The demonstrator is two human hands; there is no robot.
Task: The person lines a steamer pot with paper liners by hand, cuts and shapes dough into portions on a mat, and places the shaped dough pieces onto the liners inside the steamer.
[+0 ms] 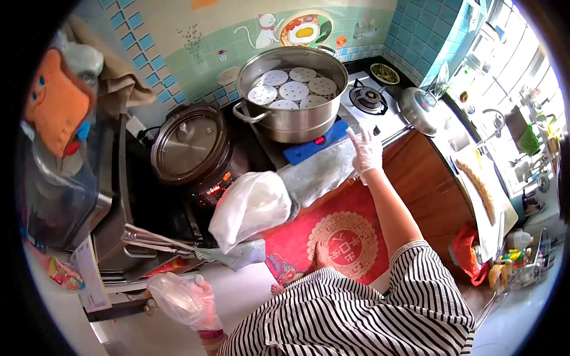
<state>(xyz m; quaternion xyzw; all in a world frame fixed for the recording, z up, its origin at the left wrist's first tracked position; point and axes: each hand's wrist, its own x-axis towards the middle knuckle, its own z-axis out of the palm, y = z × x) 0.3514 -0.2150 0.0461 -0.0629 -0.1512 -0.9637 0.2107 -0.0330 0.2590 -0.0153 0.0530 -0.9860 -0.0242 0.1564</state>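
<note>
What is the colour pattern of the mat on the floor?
The mat is red with a round cream lace-like design; it shows best in the head view.

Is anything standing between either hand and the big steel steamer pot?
Nothing visible stands between the right hand and the steamer pot, whose top is uncovered. From the left hand, the bulging white bag lies across the direct line as seen here, with a greyish cloth just below it.

Right hand (pixel 367 151): gloved, near steamer pot (pixel 297 123) | left hand (pixel 203 304): in clear plastic (pixel 173 296)
</note>
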